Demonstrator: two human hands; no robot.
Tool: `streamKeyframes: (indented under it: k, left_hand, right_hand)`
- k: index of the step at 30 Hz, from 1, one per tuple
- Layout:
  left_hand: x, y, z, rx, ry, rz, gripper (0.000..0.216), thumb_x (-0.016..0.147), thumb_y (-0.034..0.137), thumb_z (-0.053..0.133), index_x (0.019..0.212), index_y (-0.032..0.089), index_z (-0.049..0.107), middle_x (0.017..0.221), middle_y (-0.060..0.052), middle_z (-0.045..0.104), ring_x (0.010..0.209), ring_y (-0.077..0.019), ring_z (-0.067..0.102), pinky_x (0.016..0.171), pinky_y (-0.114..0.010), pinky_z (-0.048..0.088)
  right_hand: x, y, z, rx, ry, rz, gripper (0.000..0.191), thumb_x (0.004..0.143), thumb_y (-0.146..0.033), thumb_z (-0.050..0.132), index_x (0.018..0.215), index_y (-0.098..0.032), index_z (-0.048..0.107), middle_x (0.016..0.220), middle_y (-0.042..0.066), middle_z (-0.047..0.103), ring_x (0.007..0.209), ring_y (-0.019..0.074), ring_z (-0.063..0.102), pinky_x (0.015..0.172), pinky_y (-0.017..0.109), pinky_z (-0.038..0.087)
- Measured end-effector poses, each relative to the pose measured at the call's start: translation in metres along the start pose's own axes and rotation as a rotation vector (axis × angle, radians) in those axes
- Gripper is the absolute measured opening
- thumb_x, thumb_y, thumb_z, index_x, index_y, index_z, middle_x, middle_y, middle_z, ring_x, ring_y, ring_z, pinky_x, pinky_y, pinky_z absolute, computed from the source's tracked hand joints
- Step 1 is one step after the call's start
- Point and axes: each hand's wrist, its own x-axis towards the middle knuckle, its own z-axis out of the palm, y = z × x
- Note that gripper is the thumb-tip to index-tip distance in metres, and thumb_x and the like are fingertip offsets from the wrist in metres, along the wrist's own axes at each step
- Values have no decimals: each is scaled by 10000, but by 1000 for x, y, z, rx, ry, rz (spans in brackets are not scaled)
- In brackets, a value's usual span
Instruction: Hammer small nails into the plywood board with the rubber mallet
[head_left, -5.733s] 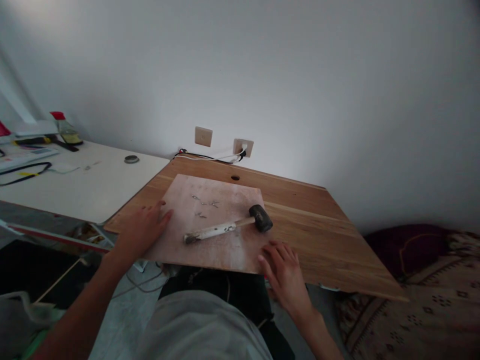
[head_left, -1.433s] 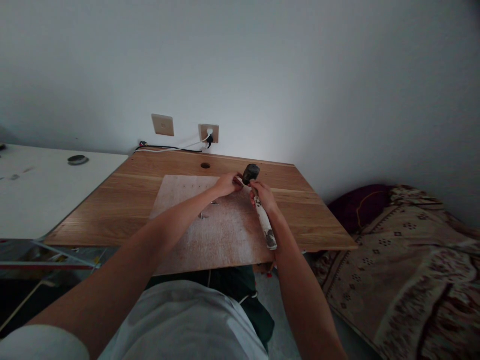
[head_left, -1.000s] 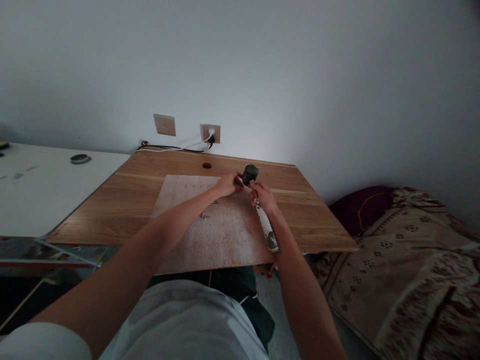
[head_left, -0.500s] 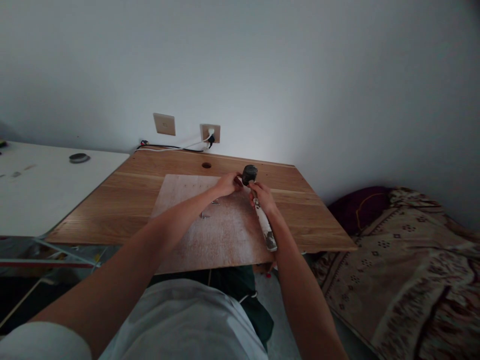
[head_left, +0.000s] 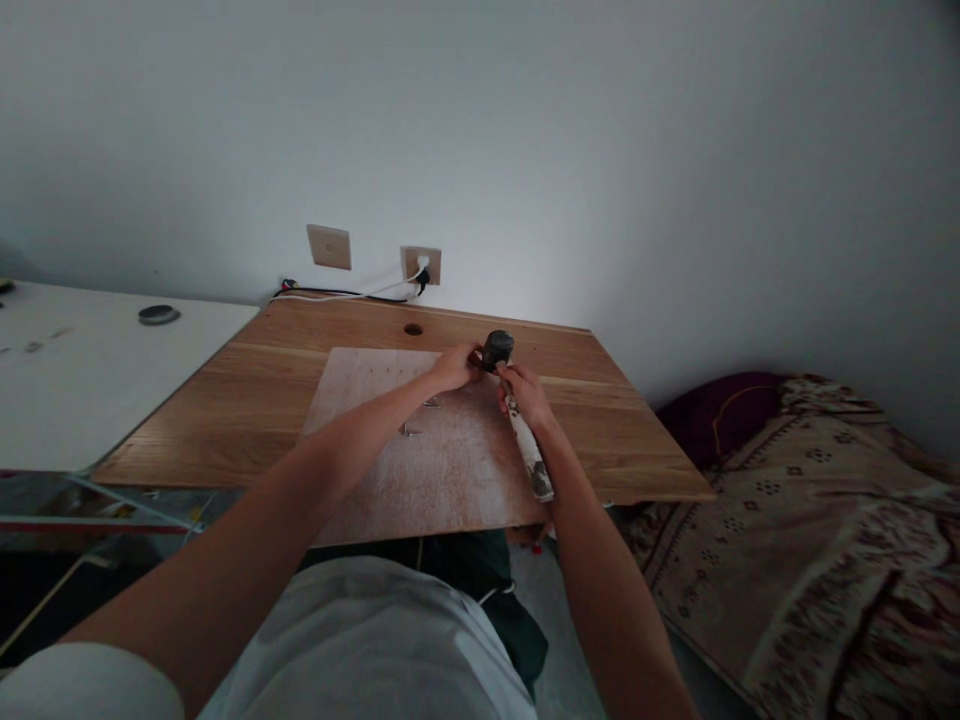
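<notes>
The board overhangs the tabletop's near edge, with loose nails on it. The right hand is closed around the mallet; the left hand, near the board's far right corner, is curled, its hold hidden. Light, straight taps seem safest.

Clearance and Obstructions

Open for passage: near half of the board, between left forearm and mallet; also wooden desk to the right of right hand. Obstructed: far right part of the board, by left hand, mallet head and right hand, close together. Low obstacles: small metal pieces near left forearm. Rear limit: wall, with cables along desk's back edge.
</notes>
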Motion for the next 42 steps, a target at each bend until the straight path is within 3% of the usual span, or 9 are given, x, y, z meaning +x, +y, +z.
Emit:
streamKeyframes:
  k: [7,33,39,42]
  left_hand:
    - [0,2,-1,-48,-25,-9,472,703,103,746,1170,149,701,967,-58,799,901,-223,753,832,-293,559]
    - [4,-4,1,-59,-59,-31,469,701,127,746,1167,157,708,972,-55,797,884,-220,749,810,-286,564]
    - [3,4,-3,-32,-95,-38,472,725,227,737,1186,139,692,1032,-76,769,909,-213,721,805,-280,550]
    - [1,9,-15,104,-47,43,339,754,295,701,1052,137,729,1017,-92,745,916,-219,692,803,-289,533]
  right_hand:
    - [0,0,0,2,16,8,261,826,-448,631,847,-202,546,442,-70,533,296,112,467,309,214,325]
    - [3,7,1,-14,54,-1,301,798,-492,641,855,-210,550,456,-74,527,303,110,458,311,216,322]
    - [3,7,-1,-9,124,-19,240,818,-441,597,868,-212,551,468,-81,525,317,104,468,316,207,316]
    - [4,8,-2,-14,150,9,224,825,-430,590,831,-210,543,458,-76,516,311,106,465,314,211,317]
